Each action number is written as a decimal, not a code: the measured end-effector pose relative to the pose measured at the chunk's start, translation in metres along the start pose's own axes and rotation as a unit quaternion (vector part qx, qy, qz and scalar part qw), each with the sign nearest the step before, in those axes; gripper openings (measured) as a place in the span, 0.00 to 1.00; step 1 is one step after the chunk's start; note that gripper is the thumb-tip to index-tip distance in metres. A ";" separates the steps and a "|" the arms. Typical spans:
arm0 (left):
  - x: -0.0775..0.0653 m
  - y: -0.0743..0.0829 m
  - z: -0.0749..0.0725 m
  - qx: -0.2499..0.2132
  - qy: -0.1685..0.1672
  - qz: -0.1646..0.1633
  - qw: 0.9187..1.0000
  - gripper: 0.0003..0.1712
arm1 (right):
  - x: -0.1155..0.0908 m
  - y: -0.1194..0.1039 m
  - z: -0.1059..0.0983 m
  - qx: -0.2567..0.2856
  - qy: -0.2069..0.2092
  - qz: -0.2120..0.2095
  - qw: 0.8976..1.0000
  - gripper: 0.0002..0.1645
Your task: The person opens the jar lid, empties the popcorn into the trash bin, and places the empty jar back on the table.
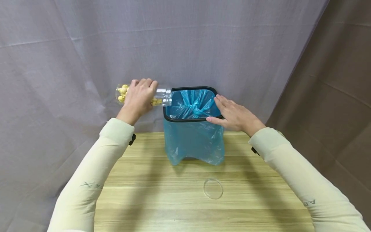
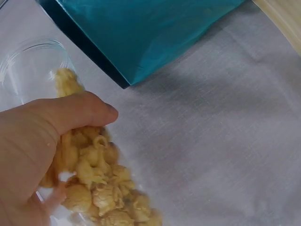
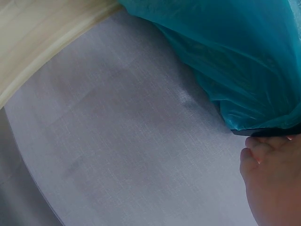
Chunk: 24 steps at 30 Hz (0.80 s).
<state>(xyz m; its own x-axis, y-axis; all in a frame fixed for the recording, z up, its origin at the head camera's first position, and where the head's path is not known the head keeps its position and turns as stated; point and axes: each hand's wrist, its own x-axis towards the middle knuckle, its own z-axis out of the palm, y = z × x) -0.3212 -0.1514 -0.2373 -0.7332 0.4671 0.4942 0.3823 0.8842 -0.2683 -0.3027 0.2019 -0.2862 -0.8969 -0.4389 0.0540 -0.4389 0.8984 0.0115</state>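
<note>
In the head view my left hand [image 1: 140, 96] grips a clear jar [image 1: 163, 96] around its middle. The jar lies nearly on its side, its mouth at the left rim of the trash bin [image 1: 189, 120]. Yellow popcorn [image 2: 106, 181] fills part of the jar along its lower side. My right hand [image 1: 234, 114] rests on the bin's right rim, fingers extended, thumb at the front corner. A blue plastic bag [image 1: 194, 141] lines the bin and hangs over its outside, with a gathered knot inside the opening.
A thin clear ring-shaped piece [image 1: 213, 188] lies on the wooden table [image 1: 162, 206] in front of the bin. Grey cloth [image 1: 185, 42] hangs behind the bin, and a darker cloth [image 1: 327, 112] hangs on the right.
</note>
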 end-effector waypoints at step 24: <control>0.016 0.009 0.000 0.103 0.081 0.091 0.987 0.27 | -0.001 -0.006 -0.003 -0.001 -0.001 0.001 1.000 0.64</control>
<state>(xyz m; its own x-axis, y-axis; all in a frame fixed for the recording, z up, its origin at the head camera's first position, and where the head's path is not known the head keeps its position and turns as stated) -0.3293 -0.1363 -0.2319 -0.5577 0.6274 0.5434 0.3648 0.7733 -0.5185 -0.2991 0.1971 -0.2832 -0.8975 -0.4378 0.0527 -0.4377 0.8990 0.0144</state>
